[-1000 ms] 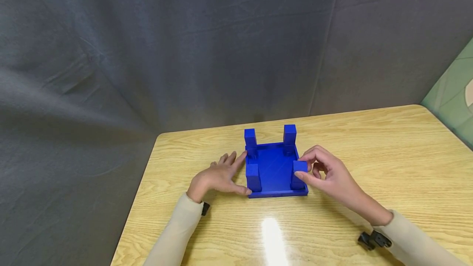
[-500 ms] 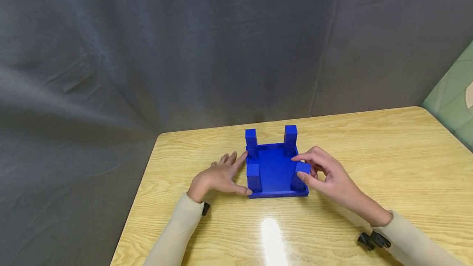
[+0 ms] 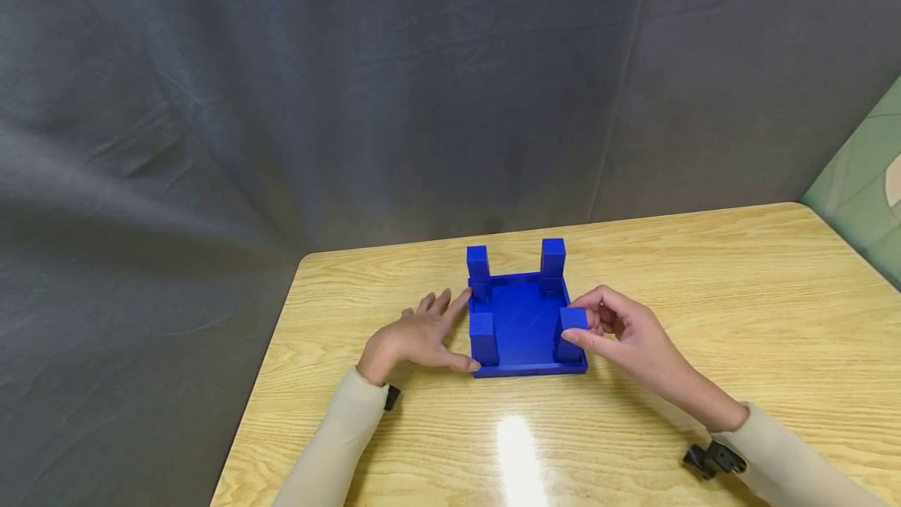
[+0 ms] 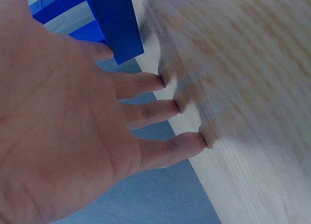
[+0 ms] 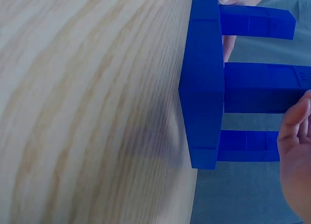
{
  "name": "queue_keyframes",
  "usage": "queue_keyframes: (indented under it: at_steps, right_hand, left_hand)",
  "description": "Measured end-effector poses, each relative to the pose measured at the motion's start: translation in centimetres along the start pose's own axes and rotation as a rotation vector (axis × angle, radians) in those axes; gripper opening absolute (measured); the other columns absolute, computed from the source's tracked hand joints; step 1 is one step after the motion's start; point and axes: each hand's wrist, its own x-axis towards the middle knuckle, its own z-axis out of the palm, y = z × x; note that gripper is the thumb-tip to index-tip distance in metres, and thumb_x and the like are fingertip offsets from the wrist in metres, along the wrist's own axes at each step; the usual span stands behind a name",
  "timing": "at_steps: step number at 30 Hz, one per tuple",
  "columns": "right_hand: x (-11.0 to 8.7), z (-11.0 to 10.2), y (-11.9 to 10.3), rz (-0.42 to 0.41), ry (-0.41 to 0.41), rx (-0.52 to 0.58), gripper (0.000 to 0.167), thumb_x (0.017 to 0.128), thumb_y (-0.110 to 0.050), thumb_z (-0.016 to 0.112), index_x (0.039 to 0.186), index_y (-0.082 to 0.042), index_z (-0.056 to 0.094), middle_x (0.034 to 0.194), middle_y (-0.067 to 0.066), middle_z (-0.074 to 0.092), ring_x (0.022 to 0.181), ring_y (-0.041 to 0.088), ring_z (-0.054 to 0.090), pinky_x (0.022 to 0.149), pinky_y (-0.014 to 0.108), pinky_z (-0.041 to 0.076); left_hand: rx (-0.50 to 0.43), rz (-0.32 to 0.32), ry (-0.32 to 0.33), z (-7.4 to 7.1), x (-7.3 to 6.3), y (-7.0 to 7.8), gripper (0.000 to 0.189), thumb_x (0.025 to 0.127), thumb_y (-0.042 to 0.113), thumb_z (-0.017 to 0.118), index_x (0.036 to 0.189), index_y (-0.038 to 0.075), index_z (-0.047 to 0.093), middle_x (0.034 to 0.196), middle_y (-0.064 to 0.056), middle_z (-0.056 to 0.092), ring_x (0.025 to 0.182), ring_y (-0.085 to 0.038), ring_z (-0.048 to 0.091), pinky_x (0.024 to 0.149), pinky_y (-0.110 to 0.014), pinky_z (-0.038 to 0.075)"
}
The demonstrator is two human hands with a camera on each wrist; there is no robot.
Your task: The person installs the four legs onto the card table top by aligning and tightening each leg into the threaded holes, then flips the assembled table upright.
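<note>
A blue square tray (image 3: 522,325) with a low rim lies on the table, and upright blue posts stand at its corners. My right hand (image 3: 622,335) pinches the top of the near right post (image 3: 572,333) between thumb and fingers; the right wrist view shows this post (image 5: 265,85) meeting the tray's base (image 5: 203,83). My left hand (image 3: 417,339) lies spread beside the tray, thumb and index finger touching its left edge. In the left wrist view the other fingers of this hand (image 4: 73,122) rest on the table. The near left post (image 3: 482,339) stands close to the left thumb.
The wood-grain table (image 3: 704,280) extends to both sides of the tray. A dark grey curtain (image 3: 450,100) hangs behind the table and down its left side. At the far right is a green patterned surface (image 3: 862,170). Black wrist devices (image 3: 712,458) sit on the sleeves.
Half a second ago the near right post leaned to the right and the right index finger was stretched out past it. Now the post is straighter and pinched. The left hand keeps its place.
</note>
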Motion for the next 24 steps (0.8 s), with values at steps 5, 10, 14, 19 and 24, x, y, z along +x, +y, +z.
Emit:
queue_keyframes:
  at_steps: [5,10,14,19,24]
  right_hand:
    - [0.05,-0.13,-0.21,-0.027,-0.003,-0.025,0.036,0.089,0.009,0.086,0.112,-0.016,0.074,0.088,0.002,0.061,0.072,0.017,0.056,0.058,0.03,0.046]
    - [0.2,-0.33,-0.44,-0.075,-0.02,-0.045,0.039,0.09,0.01,0.084,0.113,-0.019,0.074,0.094,-0.001,0.061,0.075,0.016,0.054,0.057,0.032,0.044]
    - [0.17,-0.45,-0.42,-0.086,-0.031,-0.041,0.04,0.09,0.012,0.082,0.116,-0.017,0.074,0.095,-0.004,0.061,0.076,0.014,0.055,0.057,0.03,0.044]
    - [0.3,-0.42,-0.29,-0.113,-0.045,-0.064,0.047,0.09,0.012,0.08,0.125,-0.019,0.075,0.092,-0.006,0.058,0.073,0.013,0.054,0.057,0.033,0.044]
    - [0.29,-0.15,-0.37,-0.108,-0.042,-0.082,0.047,0.091,0.009,0.082,0.127,-0.021,0.076,0.093,-0.005,0.058,0.071,0.013,0.054,0.056,0.035,0.044]
  left_hand:
    - [-0.004,-0.002,-0.003,0.0,-0.04,0.03,0.121,0.094,0.071,0.073,0.177,0.029,-0.004,0.181,-0.019,0.001,0.164,-0.049,0.002,0.12,-0.08,0.013]
    - [-0.004,-0.006,0.0,0.01,-0.04,0.04,0.121,0.094,0.071,0.073,0.177,0.029,-0.004,0.181,-0.019,0.001,0.164,-0.049,0.002,0.12,-0.08,0.013]
    - [-0.003,-0.006,0.003,0.04,0.0,0.0,0.121,0.094,0.07,0.073,0.178,0.028,-0.003,0.181,-0.02,0.002,0.164,-0.049,0.002,0.121,-0.08,0.013]
    - [-0.001,-0.005,0.0,0.06,0.01,-0.02,0.121,0.094,0.071,0.072,0.178,0.028,-0.004,0.181,-0.02,0.001,0.164,-0.049,0.002,0.121,-0.08,0.013]
    - [0.004,-0.007,-0.002,0.11,0.09,-0.04,0.121,0.094,0.072,0.072,0.177,0.03,-0.005,0.181,-0.019,0.0,0.164,-0.049,0.001,0.12,-0.08,0.013]
